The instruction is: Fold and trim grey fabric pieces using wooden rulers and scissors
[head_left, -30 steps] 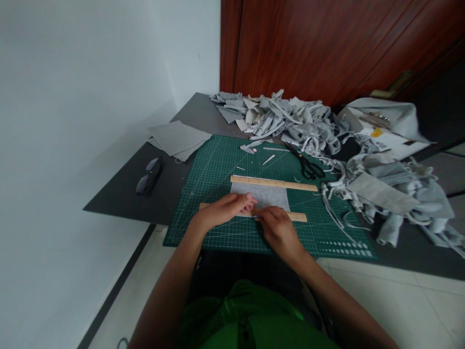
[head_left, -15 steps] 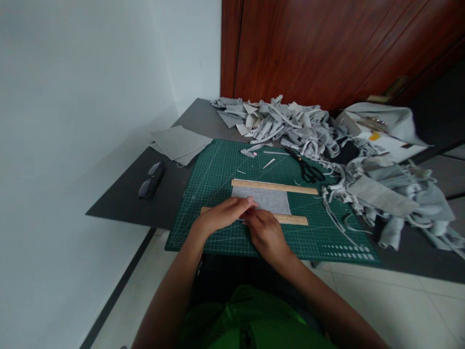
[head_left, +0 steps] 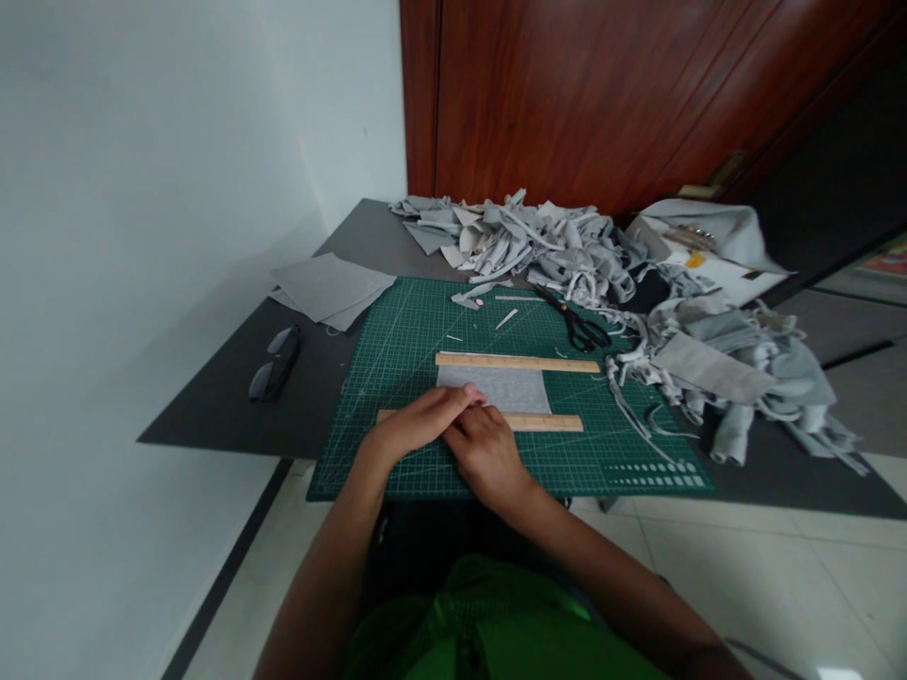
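Your right hand [head_left: 488,451] has slid leftward along the near ruler [head_left: 549,422] over the last second, and its fingers are now tucked in against your left hand [head_left: 432,413], where a moment ago they sat a little to its right. The two hands are together, overlapping at the fingertips; whether either is clamped on anything you can't tell from here, because the backs of your hands hide what the fingers hold. Your left hand has stayed at about the same place, over the left part of that ruler, and seems to be steadying it. The grey cloth [head_left: 510,387] lies flat on the green mat [head_left: 581,463], between the near ruler and the far ruler [head_left: 517,362], with neither ruler visibly shifted against it. The whole view has also swung slightly, so don't read that as the cloth moving. What this means for your work, as far as one can judge, is that the handling has passed along the cloth's near edge toward its left corner, while the cloth itself looks undisturbed.
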Action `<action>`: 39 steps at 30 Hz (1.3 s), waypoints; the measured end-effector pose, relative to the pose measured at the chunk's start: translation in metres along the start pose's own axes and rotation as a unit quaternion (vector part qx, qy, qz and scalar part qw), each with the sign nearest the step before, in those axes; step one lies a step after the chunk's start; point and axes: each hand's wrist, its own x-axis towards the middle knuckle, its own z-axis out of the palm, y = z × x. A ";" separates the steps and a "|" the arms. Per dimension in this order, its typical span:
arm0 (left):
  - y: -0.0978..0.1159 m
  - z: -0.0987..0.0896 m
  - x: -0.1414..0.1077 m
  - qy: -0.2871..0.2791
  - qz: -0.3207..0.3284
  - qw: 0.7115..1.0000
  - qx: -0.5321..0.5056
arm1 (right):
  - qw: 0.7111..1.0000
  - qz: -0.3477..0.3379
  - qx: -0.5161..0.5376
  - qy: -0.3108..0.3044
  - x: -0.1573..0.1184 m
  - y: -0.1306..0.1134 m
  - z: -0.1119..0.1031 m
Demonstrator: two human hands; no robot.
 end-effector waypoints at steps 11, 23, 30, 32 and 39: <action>-0.001 0.001 0.003 -0.040 -0.004 0.998 -0.045 | 0.997 0.037 -0.040 -0.050 -0.035 0.031 -0.031; 0.002 -0.001 0.004 -0.042 -0.014 0.999 -0.015 | 0.994 0.071 -0.067 -0.048 -0.087 0.080 -0.052; 0.002 -0.001 0.004 -0.032 -0.006 0.999 -0.012 | 0.993 0.086 -0.071 -0.046 -0.099 0.094 -0.055; 0.001 0.000 0.004 -0.031 -0.009 0.999 -0.015 | 0.992 0.086 -0.079 -0.048 -0.101 0.096 -0.057; 0.004 0.005 0.003 -0.020 -0.018 1.000 -0.004 | 0.992 0.096 -0.077 -0.038 -0.096 0.096 -0.075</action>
